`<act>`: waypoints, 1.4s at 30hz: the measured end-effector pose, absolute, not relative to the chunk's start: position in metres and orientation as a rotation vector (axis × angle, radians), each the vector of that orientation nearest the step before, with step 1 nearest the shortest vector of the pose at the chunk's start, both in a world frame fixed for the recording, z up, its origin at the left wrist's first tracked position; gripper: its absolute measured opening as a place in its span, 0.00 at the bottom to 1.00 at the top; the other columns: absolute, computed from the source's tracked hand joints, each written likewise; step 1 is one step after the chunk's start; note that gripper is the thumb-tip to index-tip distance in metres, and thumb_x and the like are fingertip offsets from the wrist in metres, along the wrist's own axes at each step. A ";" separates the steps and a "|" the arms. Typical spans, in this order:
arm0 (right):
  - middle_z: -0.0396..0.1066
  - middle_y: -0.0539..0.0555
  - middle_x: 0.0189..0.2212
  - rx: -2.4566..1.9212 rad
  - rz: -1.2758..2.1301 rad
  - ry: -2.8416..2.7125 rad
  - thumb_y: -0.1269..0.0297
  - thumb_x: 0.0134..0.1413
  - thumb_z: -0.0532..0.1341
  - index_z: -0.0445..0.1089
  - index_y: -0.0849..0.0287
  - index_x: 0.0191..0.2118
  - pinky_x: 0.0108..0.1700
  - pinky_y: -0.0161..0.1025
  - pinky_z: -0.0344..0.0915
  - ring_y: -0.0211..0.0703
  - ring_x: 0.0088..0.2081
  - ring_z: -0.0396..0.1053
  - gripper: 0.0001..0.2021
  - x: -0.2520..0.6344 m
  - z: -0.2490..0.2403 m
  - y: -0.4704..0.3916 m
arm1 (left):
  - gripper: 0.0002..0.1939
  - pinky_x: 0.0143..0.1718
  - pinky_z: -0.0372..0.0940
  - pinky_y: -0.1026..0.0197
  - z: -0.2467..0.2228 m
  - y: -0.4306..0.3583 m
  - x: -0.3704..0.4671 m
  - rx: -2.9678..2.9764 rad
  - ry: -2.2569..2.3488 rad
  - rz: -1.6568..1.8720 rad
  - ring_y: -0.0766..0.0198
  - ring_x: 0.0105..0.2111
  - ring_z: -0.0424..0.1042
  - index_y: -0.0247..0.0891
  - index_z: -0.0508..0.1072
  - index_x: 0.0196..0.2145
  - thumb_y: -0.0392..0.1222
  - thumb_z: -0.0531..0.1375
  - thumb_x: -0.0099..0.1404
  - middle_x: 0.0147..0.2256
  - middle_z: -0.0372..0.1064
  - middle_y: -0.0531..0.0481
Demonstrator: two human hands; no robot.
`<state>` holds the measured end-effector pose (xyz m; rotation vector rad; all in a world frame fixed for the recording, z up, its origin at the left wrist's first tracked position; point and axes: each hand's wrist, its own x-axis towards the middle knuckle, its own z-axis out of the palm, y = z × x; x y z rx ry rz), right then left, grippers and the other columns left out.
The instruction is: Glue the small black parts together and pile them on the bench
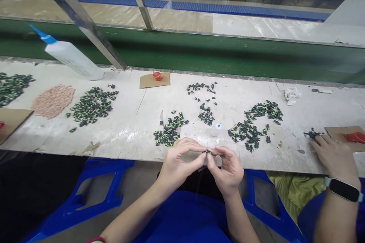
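Note:
Pinched between the fingertips of both hands is a small black piece with bright green on it [208, 152], largely covered by the fingers. My left hand [181, 161] grips it with thumb and forefinger, and my right hand [227, 167] closes on it from the other side. Both are just over the table's near edge. Beyond my left hand lies a pile of black-and-green pieces [171, 130]. Loose small black parts [206, 115] lie straight ahead. A little bottle with a blue tip [217, 129] stands by my right hand, and more black-and-green pieces [248, 132] spread farther right.
A large white squeeze bottle [74, 60] stands back left, near pink pieces [53, 100]. At the table's back, a red cup [157, 76] sits on cardboard [146, 81]. A green belt [185, 52] runs behind. At right, a co-worker's hand [338, 155] touches black parts.

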<state>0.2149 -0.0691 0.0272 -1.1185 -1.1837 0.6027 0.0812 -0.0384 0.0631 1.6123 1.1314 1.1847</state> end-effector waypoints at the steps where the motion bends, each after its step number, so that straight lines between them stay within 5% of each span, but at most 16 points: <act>1: 0.76 0.50 0.28 -1.118 0.612 -1.164 0.75 0.48 0.65 0.70 0.55 0.40 0.30 0.36 0.76 0.40 0.28 0.76 0.13 0.215 0.028 -0.069 | 0.03 0.37 0.70 0.58 0.063 -0.039 0.082 1.617 1.120 1.194 0.61 0.31 0.74 0.42 0.79 0.29 0.36 0.65 0.56 0.28 0.78 0.49; 12: 0.70 0.49 0.25 -1.176 0.791 -0.921 0.65 0.46 0.66 0.64 0.55 0.33 0.28 0.34 0.72 0.37 0.26 0.72 0.09 0.211 0.017 -0.066 | 0.03 0.35 0.68 0.56 0.058 -0.046 0.093 1.773 1.201 1.233 0.60 0.30 0.72 0.41 0.77 0.28 0.36 0.63 0.59 0.26 0.76 0.50; 23: 0.73 0.50 0.26 -1.226 0.766 -1.021 0.67 0.50 0.64 0.69 0.56 0.43 0.31 0.37 0.73 0.40 0.27 0.73 0.12 0.227 0.008 -0.072 | 0.02 0.39 0.64 0.56 0.045 -0.046 0.106 1.914 1.208 1.129 0.61 0.32 0.74 0.40 0.73 0.32 0.36 0.61 0.60 0.29 0.76 0.51; 28: 0.74 0.56 0.32 -1.503 0.325 -0.986 0.65 0.53 0.62 0.73 0.59 0.36 0.38 0.45 0.71 0.46 0.34 0.73 0.05 0.264 0.002 -0.063 | 0.16 0.49 0.60 0.50 0.036 -0.022 0.089 1.954 1.272 0.945 0.55 0.43 0.74 0.42 0.70 0.48 0.40 0.62 0.61 0.38 0.77 0.49; 33: 0.73 0.62 0.43 -1.682 -0.063 -1.056 0.61 0.54 0.62 0.73 0.60 0.41 0.51 0.56 0.64 0.54 0.49 0.68 0.11 0.288 0.004 -0.044 | 0.05 0.48 0.56 0.44 0.023 0.021 0.056 2.078 1.683 0.911 0.48 0.46 0.69 0.43 0.75 0.38 0.39 0.59 0.64 0.39 0.77 0.45; 38: 0.73 0.62 0.45 -1.713 0.078 -1.492 0.51 0.51 0.64 0.69 0.59 0.48 0.53 0.62 0.59 0.64 0.58 0.56 0.22 0.256 0.002 -0.029 | 0.07 0.50 0.52 0.43 0.013 0.039 0.049 2.273 1.668 0.654 0.47 0.46 0.67 0.43 0.75 0.36 0.33 0.60 0.62 0.37 0.78 0.46; 42: 0.71 0.62 0.49 -1.781 0.172 -1.535 0.52 0.55 0.61 0.68 0.57 0.44 0.55 0.68 0.51 0.69 0.63 0.47 0.16 0.237 -0.004 -0.019 | 0.08 0.47 0.56 0.46 0.010 0.042 0.050 2.266 1.657 0.632 0.50 0.45 0.67 0.42 0.76 0.35 0.35 0.57 0.65 0.36 0.78 0.47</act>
